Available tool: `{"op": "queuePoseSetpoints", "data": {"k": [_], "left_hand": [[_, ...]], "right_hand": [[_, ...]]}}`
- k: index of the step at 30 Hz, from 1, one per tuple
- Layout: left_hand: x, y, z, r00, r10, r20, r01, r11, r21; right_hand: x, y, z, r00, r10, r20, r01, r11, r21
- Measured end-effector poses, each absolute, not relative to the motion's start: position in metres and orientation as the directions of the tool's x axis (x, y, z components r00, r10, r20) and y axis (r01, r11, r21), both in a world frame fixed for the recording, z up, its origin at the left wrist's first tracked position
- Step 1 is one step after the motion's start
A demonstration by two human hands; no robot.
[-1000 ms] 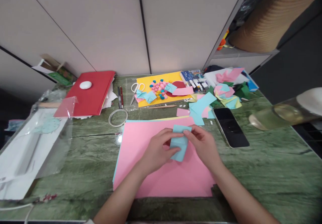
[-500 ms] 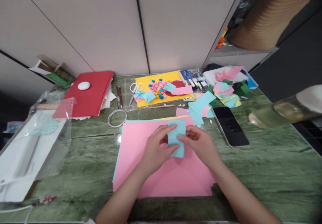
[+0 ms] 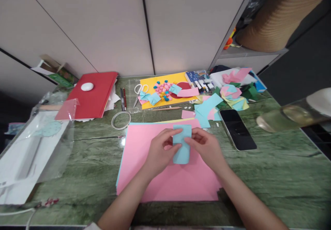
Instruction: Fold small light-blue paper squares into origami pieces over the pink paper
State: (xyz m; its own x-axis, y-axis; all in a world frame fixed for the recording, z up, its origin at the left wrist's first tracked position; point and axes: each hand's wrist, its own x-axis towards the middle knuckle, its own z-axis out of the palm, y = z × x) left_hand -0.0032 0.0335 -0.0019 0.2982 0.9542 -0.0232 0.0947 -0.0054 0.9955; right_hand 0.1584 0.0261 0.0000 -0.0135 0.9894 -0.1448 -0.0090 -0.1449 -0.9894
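A small light-blue rectangle of paper (image 3: 182,154) is held upright between both hands, above a stack of large pink sheets (image 3: 144,188). My left hand (image 3: 160,150) grips its left edge, with the thumb on the near face and the index finger across the upper part. On the right edge, my right hand (image 3: 207,147) pinches the paper, thumb in front and the other fingers curled behind. The fingers behind the paper are partly hidden. Blue and yellow sheet edges peek out from under the pink stack.
Behind the stack lie a roll of tape (image 3: 121,120), scissors (image 3: 139,92), a pencil (image 3: 167,109) and a yellow sheet (image 3: 178,78) with small coloured pieces. Blue paper scraps (image 3: 207,109) and a phone (image 3: 238,130) are to the right. A red folder (image 3: 90,102) rests at left.
The lower end of the blue paper now hangs slightly lower and looks curved. My left thumb has shifted up and left a little. Both hands keep their hold.
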Motion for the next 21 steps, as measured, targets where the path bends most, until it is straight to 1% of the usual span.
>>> {"op": "queuePoseSetpoints", "data": {"k": [5, 11, 15, 21], "left_hand": [[-0.0019, 0.0321, 0.0025, 0.355, 0.934, -0.03, 0.155, -0.027, 0.988], [-0.0017, 0.0314, 0.0043, 0.353, 0.935, -0.043, 0.166, -0.017, 0.986], [-0.0026, 0.0309, 0.0053, 0.375, 0.926, -0.041, 0.205, -0.04, 0.978], [-0.0021, 0.029, 0.0063, 0.394, 0.919, -0.037, 0.201, -0.047, 0.979]], "right_hand": [[0.1625, 0.0263, -0.0002, 0.086, 0.982, -0.166, -0.028, -0.164, -0.986], [0.1627, 0.026, 0.0017, 0.086, 0.979, -0.183, -0.06, -0.178, -0.982], [0.1626, 0.0264, 0.0035, 0.129, 0.976, -0.174, -0.07, -0.166, -0.984], [0.1639, 0.0262, 0.0054, 0.155, 0.974, -0.168, -0.006, -0.169, -0.986]]}}
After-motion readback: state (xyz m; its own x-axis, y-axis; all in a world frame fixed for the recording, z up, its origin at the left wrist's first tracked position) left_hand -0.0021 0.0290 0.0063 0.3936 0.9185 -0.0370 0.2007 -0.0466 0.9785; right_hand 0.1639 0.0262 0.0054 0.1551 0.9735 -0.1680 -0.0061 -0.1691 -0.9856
